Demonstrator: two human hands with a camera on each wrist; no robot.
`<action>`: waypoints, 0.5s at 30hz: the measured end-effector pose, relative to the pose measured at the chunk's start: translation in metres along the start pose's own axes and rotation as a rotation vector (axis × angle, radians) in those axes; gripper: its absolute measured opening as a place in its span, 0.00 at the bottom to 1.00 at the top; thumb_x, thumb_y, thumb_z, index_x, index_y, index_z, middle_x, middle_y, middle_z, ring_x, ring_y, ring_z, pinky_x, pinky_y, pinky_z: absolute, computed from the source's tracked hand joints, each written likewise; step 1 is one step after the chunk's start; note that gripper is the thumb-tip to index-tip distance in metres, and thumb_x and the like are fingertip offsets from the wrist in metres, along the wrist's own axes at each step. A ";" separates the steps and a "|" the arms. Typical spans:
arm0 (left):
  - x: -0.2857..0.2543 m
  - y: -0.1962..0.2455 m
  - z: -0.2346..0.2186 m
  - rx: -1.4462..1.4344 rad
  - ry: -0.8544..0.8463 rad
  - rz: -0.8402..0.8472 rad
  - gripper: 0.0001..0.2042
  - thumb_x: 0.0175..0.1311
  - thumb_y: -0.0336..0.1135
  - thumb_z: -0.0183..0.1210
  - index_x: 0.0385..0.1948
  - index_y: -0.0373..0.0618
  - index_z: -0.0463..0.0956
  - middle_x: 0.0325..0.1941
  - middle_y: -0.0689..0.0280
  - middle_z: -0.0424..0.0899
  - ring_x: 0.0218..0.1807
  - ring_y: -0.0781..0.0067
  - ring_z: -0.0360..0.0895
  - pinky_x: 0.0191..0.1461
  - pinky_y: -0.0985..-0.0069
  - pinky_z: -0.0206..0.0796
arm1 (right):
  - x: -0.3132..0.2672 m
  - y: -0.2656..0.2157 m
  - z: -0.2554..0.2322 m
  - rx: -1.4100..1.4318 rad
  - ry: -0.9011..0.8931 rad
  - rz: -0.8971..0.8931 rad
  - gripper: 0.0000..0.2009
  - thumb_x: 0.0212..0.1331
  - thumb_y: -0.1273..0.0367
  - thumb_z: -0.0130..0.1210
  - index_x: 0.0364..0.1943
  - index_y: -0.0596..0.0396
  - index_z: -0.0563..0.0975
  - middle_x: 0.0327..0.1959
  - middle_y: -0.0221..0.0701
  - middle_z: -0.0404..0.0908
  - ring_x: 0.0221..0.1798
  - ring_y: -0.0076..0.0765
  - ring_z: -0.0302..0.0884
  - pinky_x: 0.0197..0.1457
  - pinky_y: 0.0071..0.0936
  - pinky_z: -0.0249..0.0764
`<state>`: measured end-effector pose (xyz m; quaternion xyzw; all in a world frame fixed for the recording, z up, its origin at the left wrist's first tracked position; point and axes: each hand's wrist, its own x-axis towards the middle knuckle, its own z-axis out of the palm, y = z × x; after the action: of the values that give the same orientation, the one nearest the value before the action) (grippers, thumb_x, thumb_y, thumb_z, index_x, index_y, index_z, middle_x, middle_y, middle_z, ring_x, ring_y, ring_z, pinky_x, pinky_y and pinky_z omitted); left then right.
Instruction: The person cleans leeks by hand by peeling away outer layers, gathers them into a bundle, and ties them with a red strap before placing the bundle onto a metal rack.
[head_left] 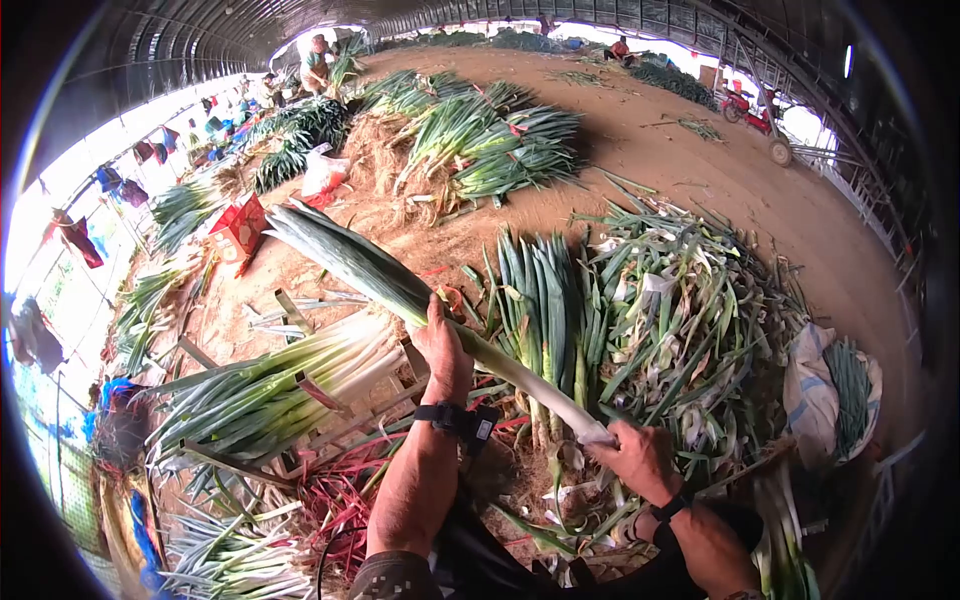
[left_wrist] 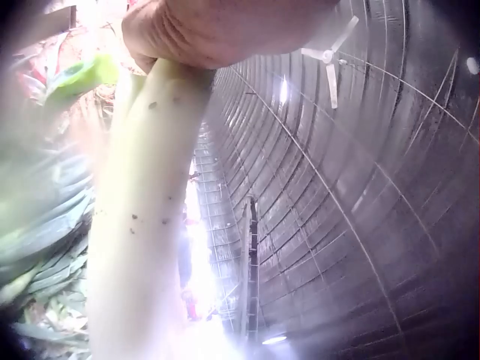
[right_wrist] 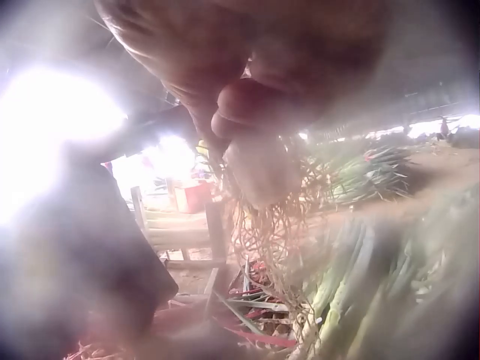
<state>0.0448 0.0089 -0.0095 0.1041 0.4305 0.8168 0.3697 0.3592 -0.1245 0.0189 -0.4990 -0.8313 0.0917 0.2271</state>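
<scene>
One long green onion [head_left: 530, 385] slants across the middle of the head view, its dark leaves at upper left and its white root end at lower right. My left hand [head_left: 442, 352] grips it where the green meets the paler stalk. At the white end, my right hand [head_left: 640, 462] holds the base with curled fingers. The left wrist view shows the pale stalk [left_wrist: 146, 202] running down from under the hand. In the right wrist view, stringy roots [right_wrist: 262, 229] hang from the white base, with fingers [right_wrist: 251, 105] pressed against it.
At left, a frame [head_left: 322, 393] holds a bundle of green onions [head_left: 250, 400]. Red ties [head_left: 340, 510] lie below it. A heap of stripped leaves [head_left: 690, 310] spreads at right, near a white sack [head_left: 812, 390]. More bundles [head_left: 490, 130] and a red box [head_left: 238, 232] stand farther back.
</scene>
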 end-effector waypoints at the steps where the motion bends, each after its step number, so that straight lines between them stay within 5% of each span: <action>1: 0.000 -0.003 0.000 -0.032 -0.012 0.037 0.11 0.68 0.36 0.60 0.45 0.44 0.71 0.31 0.66 0.78 0.25 0.74 0.75 0.28 0.74 0.69 | 0.000 0.001 0.001 0.013 0.002 0.014 0.16 0.53 0.57 0.69 0.27 0.55 0.78 0.19 0.40 0.80 0.20 0.43 0.80 0.21 0.38 0.70; 4: -0.011 0.000 0.006 -0.034 0.002 0.059 0.14 0.66 0.46 0.61 0.35 0.44 0.76 0.30 0.66 0.77 0.28 0.69 0.75 0.30 0.69 0.68 | -0.005 -0.003 0.002 0.026 -0.039 0.001 0.15 0.57 0.58 0.66 0.24 0.55 0.79 0.17 0.40 0.79 0.18 0.43 0.79 0.20 0.38 0.69; 8: 0.012 -0.006 -0.009 -0.007 0.062 0.020 0.14 0.67 0.44 0.62 0.37 0.40 0.77 0.27 0.65 0.78 0.22 0.71 0.74 0.26 0.71 0.67 | -0.042 -0.004 0.009 0.171 -0.154 -0.127 0.14 0.60 0.61 0.62 0.21 0.53 0.78 0.11 0.38 0.74 0.13 0.47 0.74 0.18 0.39 0.68; 10: 0.015 0.001 -0.014 -0.025 0.062 0.001 0.19 0.67 0.51 0.61 0.34 0.40 0.78 0.25 0.65 0.77 0.24 0.71 0.73 0.28 0.72 0.67 | -0.076 -0.005 -0.002 0.223 -0.235 -0.099 0.15 0.61 0.60 0.60 0.21 0.52 0.77 0.14 0.38 0.76 0.16 0.47 0.76 0.21 0.40 0.70; 15: 0.014 0.034 -0.012 -0.076 0.005 0.004 0.24 0.66 0.61 0.58 0.38 0.44 0.76 0.30 0.63 0.78 0.28 0.69 0.74 0.32 0.72 0.69 | -0.133 0.015 -0.011 0.200 -0.559 -0.028 0.16 0.62 0.52 0.59 0.32 0.49 0.83 0.20 0.39 0.80 0.24 0.47 0.81 0.28 0.42 0.74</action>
<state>0.0115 -0.0008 0.0080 0.0888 0.3999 0.8337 0.3704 0.4291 -0.2345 -0.0154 -0.4180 -0.8552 0.3041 0.0386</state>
